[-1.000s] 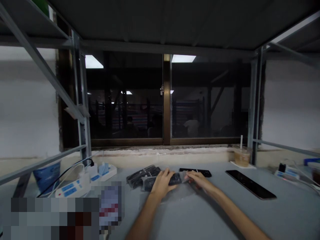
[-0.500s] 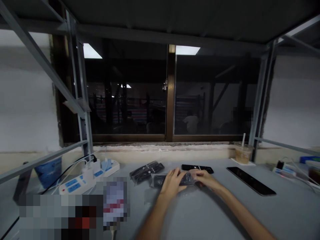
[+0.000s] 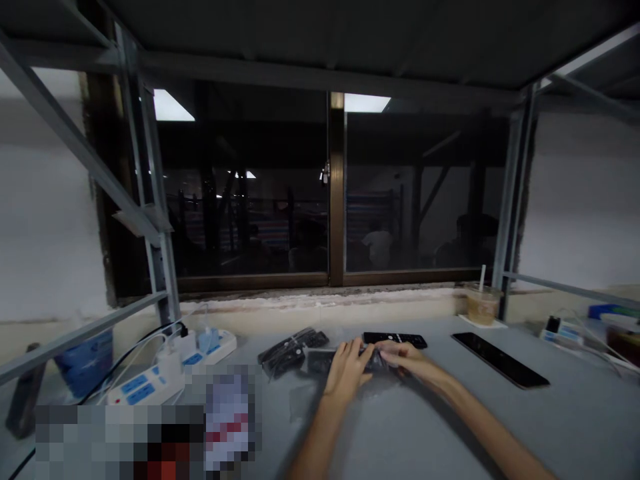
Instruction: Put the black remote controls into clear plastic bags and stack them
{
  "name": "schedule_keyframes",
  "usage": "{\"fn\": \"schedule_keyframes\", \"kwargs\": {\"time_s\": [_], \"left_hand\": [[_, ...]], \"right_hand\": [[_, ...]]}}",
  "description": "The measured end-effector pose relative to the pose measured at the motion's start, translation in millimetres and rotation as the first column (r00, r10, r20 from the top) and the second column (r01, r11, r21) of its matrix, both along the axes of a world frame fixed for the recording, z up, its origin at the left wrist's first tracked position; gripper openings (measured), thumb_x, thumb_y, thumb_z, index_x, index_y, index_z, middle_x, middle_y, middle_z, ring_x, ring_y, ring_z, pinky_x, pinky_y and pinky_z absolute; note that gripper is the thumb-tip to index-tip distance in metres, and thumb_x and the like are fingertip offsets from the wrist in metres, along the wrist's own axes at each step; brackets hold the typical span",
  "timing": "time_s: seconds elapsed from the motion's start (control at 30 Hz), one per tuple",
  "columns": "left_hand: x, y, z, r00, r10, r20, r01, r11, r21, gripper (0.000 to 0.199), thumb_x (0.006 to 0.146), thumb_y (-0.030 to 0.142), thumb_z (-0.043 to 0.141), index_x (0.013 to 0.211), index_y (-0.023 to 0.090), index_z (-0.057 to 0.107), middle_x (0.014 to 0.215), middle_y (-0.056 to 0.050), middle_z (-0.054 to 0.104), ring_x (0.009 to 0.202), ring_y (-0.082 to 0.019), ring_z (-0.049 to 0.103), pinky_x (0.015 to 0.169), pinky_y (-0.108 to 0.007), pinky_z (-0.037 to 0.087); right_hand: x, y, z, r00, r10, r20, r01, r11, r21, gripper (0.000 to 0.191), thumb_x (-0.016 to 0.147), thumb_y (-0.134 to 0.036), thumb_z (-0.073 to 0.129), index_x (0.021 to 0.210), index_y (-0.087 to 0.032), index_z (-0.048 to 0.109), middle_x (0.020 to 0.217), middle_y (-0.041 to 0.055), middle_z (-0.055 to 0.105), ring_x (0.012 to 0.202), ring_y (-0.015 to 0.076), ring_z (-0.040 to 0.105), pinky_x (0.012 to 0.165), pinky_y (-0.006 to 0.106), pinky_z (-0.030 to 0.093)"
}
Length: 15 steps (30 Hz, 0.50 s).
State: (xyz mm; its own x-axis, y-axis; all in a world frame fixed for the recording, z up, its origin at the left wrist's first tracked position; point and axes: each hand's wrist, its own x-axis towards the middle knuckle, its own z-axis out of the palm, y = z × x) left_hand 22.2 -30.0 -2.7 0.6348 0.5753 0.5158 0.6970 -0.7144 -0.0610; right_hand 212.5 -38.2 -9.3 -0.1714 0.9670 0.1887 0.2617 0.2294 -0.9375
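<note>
**Partway through, as I judged it**

In the lower middle of the frame, my left hand [image 3: 349, 367] lay across a black remote [image 3: 320, 361] in clear plastic [image 3: 376, 385] on the counter [image 3: 400, 440]. Its fingers were draped over the top, but I could not tell whether they gripped. My right hand [image 3: 407, 357] had its fingertips together, pinching the plastic at the remote's right end.

The plastic lay around that remote, not apart from it, so I judged this piece unfinished; whether the wrap was going on or coming off did not show. Just beside it, to the left, a small pile of black remotes [image 3: 293, 350] lay overlapped, seemingly wrapped too. Behind my right hand was another remote [image 3: 395, 340], with no wrapping that I could make out. How many had been dealt with, I could not say.

Towards the right of the frame lay a dark phone [image 3: 500, 360], with a drink cup [image 3: 483, 308] behind it, near the wall. At lower left, a white power strip [image 3: 145, 389] held several plugs, well apart from my hands.
</note>
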Motion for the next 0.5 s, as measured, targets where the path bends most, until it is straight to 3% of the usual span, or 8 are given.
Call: {"fn": "schedule_keyframes", "kwargs": {"time_s": [0.1, 0.3, 0.4, 0.5], "left_hand": [[-4, 2, 3.7, 0.999, 0.009, -0.054, -0.007, 1.000, 0.030, 0.054, 0.072, 0.029, 0.065, 0.122, 0.024, 0.045, 0.104, -0.006, 0.054, 0.095, -0.020, 0.053, 0.083, -0.032, 0.042], [-14, 2, 10.2, 0.997, 0.069, -0.046, -0.067, 0.997, 0.045, 0.053, 0.073, 0.027, 0.065, 0.122, 0.025, 0.045, 0.105, -0.005, 0.052, 0.096, -0.020, 0.052, 0.085, -0.032, 0.040], [-19, 4, 9.4, 0.994, 0.106, 0.003, -0.106, 0.994, 0.011, 0.049, 0.074, 0.026, 0.063, 0.120, 0.025, 0.046, 0.106, -0.005, 0.052, 0.098, -0.020, 0.051, 0.086, -0.034, 0.039], [-22, 5, 6.3, 0.989, 0.128, 0.080, -0.126, 0.991, -0.036, 0.044, 0.076, 0.028, 0.060, 0.118, 0.023, 0.048, 0.105, -0.005, 0.053, 0.098, -0.020, 0.051, 0.088, -0.034, 0.038]], "right_hand": [[-3, 0, 2.4, 0.999, -0.013, 0.032, 0.011, 0.999, 0.044, 0.037, 0.069, -0.049, 0.060, 0.082, -0.017, 0.071, 0.111, 0.0091, 0.057, 0.062, 0.0089, 0.048, 0.043, 0.019, 0.034], [-2, -3, 16.1, 0.997, -0.070, 0.023, 0.068, 0.995, 0.070, 0.035, 0.065, -0.049, 0.062, 0.078, -0.018, 0.072, 0.116, 0.0094, 0.055, 0.066, 0.0113, 0.051, 0.047, 0.021, 0.037], [9, -2, 16.9, 0.976, -0.206, -0.074, 0.210, 0.976, 0.050, 0.034, 0.062, -0.048, 0.063, 0.077, -0.019, 0.072, 0.112, 0.0081, 0.058, 0.074, 0.0156, 0.055, 0.049, 0.022, 0.038], [19, 4, 10.3, 0.875, -0.425, -0.232, 0.426, 0.904, -0.048, 0.037, 0.061, -0.047, 0.062, 0.084, -0.019, 0.069, 0.097, 0.0067, 0.064, 0.079, 0.0182, 0.056, 0.050, 0.022, 0.039]]}}
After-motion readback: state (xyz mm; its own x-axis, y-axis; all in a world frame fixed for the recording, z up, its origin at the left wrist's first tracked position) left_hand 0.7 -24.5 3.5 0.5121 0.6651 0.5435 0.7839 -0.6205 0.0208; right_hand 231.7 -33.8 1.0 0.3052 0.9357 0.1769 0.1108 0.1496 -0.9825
